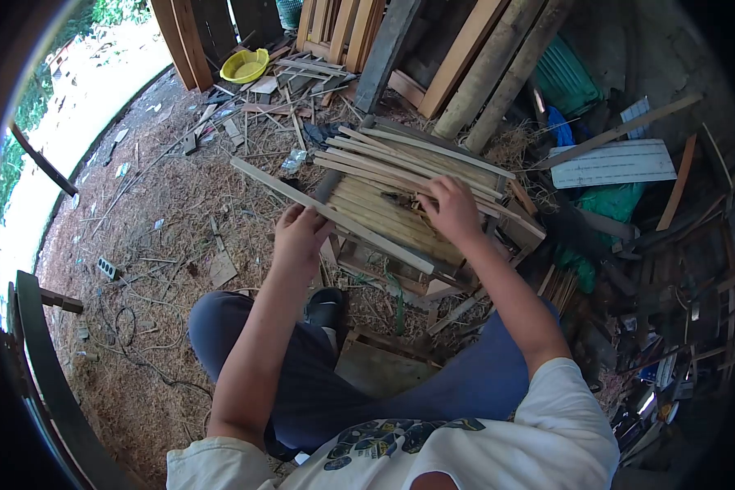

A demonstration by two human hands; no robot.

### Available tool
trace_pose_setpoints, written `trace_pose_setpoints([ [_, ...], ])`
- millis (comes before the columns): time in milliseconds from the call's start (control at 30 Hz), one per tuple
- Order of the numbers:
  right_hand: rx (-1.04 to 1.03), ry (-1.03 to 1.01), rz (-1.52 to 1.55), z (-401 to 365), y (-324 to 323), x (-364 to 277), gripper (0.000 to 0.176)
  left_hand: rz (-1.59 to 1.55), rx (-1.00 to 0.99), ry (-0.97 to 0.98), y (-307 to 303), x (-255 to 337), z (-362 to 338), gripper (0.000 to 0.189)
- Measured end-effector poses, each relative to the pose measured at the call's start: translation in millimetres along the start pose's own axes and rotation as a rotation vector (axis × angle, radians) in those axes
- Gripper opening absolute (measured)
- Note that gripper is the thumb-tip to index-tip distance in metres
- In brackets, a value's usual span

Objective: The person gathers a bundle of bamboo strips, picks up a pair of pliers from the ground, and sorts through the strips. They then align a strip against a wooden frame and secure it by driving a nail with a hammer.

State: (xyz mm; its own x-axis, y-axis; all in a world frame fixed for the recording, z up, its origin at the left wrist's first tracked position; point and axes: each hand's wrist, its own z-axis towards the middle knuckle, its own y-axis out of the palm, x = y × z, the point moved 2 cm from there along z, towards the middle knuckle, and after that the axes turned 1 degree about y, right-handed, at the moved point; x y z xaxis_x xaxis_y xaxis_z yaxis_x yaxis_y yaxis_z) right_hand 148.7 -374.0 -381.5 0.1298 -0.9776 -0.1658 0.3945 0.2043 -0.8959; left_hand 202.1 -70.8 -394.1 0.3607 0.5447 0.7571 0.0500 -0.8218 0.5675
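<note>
Fingers closed around a long wooden slat [367, 233], the left hand [298, 233] lays it diagonally across the stack of thin strips [384, 208]. The right hand [451, 208] rests on the stack, probably steadying it; whether it grips a strip is unclear.

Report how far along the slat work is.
Done: a stack of thin slats already lies piled ahead. In hand: the left hand grips one long slat across it; the right hand rests on the stack. Left, probably: loose sticks scattered on the ground behind.
</note>
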Motion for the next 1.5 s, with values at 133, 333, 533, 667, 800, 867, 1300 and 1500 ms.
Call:
trace_pose_setpoints([
  [133, -0.065, 0.251, 0.090, 54, -7, 38, 0.022, -0.022, 0.016, -0.052, 13, -16, 3, 0.029],
  [333, -0.198, 0.286, -0.147, 92, 36, 109, 0.024, 0.024, 0.049, -0.128, 22, -36, 17, 0.032],
  [533, -0.113, 0.254, -0.180, 87, 34, 104, 0.025, 0.078, 0.071, -0.134, 33, -47, 29, 0.031],
  [667, 0.063, 0.203, -0.046, 81, 19, 99, 0.025, 0.121, 0.028, -0.107, 36, -56, 36, 0.029],
  [800, 0.020, 0.252, 0.237, 68, -8, 83, 0.028, 0.194, 0.013, -0.067, 39, -63, 38, 0.027],
  [867, -0.072, 0.316, 0.375, 62, -25, 72, 0.030, 0.239, 0.025, -0.038, 41, -64, 39, 0.026],
  [1300, -0.129, 0.226, 0.518, -15, -11, -13, 0.030, 0.160, -0.053, -0.042, 41, -65, 40, 0.033],
  [1500, -0.037, 0.244, 0.608, -31, -5, -37, 0.024, 0.071, -0.165, -0.025, 47, -58, 36, 0.037],
])
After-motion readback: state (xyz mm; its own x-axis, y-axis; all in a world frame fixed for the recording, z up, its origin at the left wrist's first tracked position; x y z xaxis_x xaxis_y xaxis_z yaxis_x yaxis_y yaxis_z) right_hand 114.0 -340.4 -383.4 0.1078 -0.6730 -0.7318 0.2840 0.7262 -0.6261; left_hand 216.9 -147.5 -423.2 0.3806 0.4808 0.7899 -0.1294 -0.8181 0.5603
